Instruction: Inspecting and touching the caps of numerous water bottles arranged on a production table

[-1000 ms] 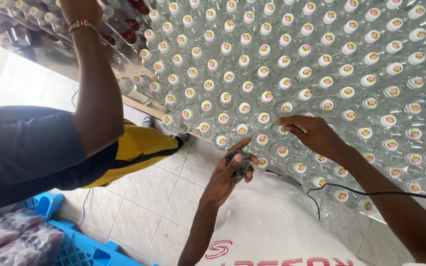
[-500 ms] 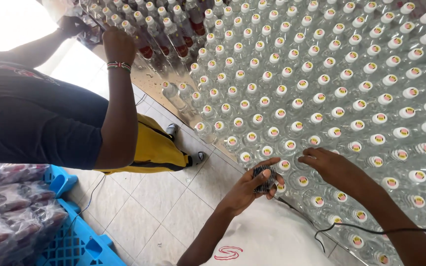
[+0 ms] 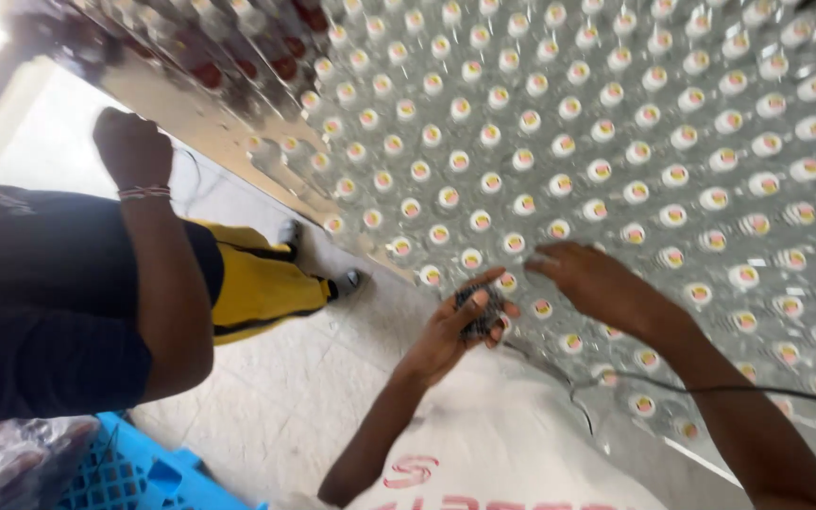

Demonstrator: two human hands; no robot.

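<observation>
A wide field of clear bottles with white caps (image 3: 616,142) fills the upper right of the head view. My left hand (image 3: 446,335) is at the near edge of this field and grips a small dark object (image 3: 480,308) between thumb and fingers; what it is cannot be told. Just to the right, my right hand (image 3: 602,283) lies palm down, fingers spread over the caps of the front bottles, holding nothing. The two hands almost touch.
A co-worker in a dark shirt and yellow trousers (image 3: 257,283) stands at left, one hand (image 3: 129,146) by the bottles' edge. A black cable (image 3: 710,387) runs under my right arm. Below lie a white sack (image 3: 512,453), a blue crate (image 3: 144,472) and wrapped packs (image 3: 2,463).
The view has swung, so the co-worker's arm now sits lower and further left. My left hand keeps the dark object; my right hand has slid closer to it over the caps.
</observation>
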